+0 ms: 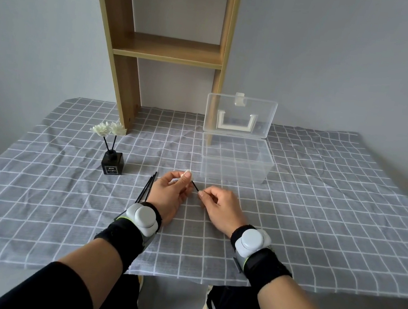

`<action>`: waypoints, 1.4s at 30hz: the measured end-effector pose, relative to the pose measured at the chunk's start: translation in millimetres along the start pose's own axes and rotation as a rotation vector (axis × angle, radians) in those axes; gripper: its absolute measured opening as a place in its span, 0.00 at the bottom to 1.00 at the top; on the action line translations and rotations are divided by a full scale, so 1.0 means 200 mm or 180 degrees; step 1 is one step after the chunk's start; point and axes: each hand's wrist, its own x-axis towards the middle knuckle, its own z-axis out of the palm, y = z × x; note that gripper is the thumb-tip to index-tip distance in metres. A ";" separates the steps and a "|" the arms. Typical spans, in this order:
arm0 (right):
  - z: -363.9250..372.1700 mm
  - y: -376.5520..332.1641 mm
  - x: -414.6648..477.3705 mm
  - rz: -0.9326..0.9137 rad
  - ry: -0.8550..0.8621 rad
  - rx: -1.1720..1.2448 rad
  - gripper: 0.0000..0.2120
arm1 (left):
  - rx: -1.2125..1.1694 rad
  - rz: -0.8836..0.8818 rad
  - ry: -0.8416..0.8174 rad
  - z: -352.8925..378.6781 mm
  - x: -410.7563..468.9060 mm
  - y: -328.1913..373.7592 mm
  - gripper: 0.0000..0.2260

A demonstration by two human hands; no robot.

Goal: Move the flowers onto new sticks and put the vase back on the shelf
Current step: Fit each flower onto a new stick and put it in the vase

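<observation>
A small black vase (pixel 113 163) stands on the checked cloth at the left, with two white flowers (pixel 108 128) on black sticks in it. My left hand (pixel 170 194) pinches a third white flower (pixel 186 172) at its fingertips. My right hand (pixel 221 210) pinches the end of a short black stick (pixel 195 185) that points up to that flower. Several loose black sticks (pixel 146 190) lie on the cloth just left of my left hand, partly hidden by my wrist.
A clear plastic box (pixel 236 161) with its lid (pixel 240 116) raised stands behind my hands. A wooden shelf unit (pixel 168 51) rises at the back of the table (pixel 323 198). My knees and shoes show below the table's front edge.
</observation>
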 end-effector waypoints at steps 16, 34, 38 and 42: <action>-0.01 0.01 0.01 0.0197 -0.0030 0.0212 0.14 | 0.0043 0.0021 -0.0025 0.01 -0.02 0.01 0.09; 0.07 -0.20 0.10 0.0049 0.0115 0.0704 0.05 | 0.0845 0.0103 -0.0145 -0.08 -0.13 0.13 0.08; 0.13 -0.30 0.16 -0.0131 0.0065 0.0333 0.05 | 0.0881 0.0299 0.0099 -0.15 -0.15 0.21 0.04; 0.20 -0.42 0.25 -0.0323 -0.0015 0.0157 0.04 | 0.1288 0.0617 0.0373 -0.27 -0.17 0.32 0.08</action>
